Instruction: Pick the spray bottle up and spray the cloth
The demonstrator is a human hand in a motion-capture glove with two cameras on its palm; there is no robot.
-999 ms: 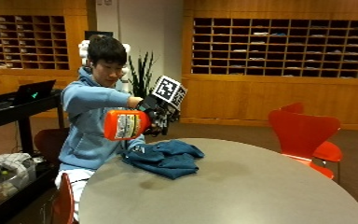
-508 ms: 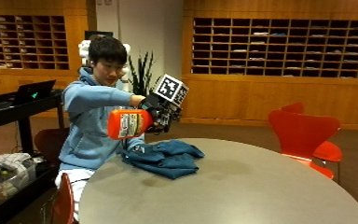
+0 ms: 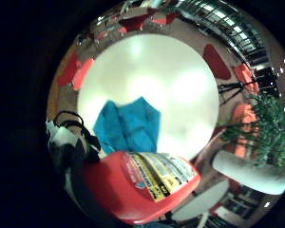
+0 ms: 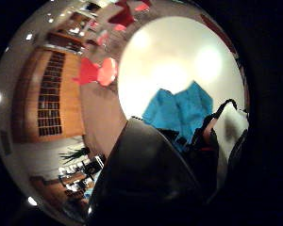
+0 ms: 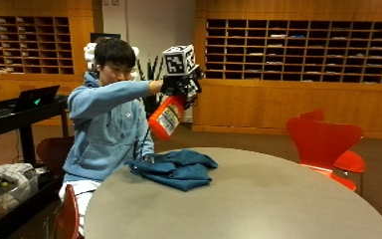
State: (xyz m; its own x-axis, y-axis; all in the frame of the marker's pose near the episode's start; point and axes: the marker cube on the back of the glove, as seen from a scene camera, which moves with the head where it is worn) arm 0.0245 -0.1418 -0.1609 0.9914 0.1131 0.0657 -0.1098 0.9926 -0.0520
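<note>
Gripping one red spray bottle (image 5: 166, 117) in my gloved right hand (image 5: 180, 85), fingers curled round it; one crumpled blue cloth (image 5: 174, 168) lies near the table's (image 5: 277, 199) edge.

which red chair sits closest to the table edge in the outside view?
The red chair on the far right, its seat right beside the round table. The other red chair, bottom left, shows only a sliver of its back.

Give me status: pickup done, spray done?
Pickup looks done: the black-gloved right hand has its grip on the red plastic spray bottle, held in the air above the crumpled blue cloth on the round grey table. In hand: holding the bottle, tilted, over the cloth. Left: spraying. No mist or wet patch is visible, so I cannot confirm any spray.
</note>
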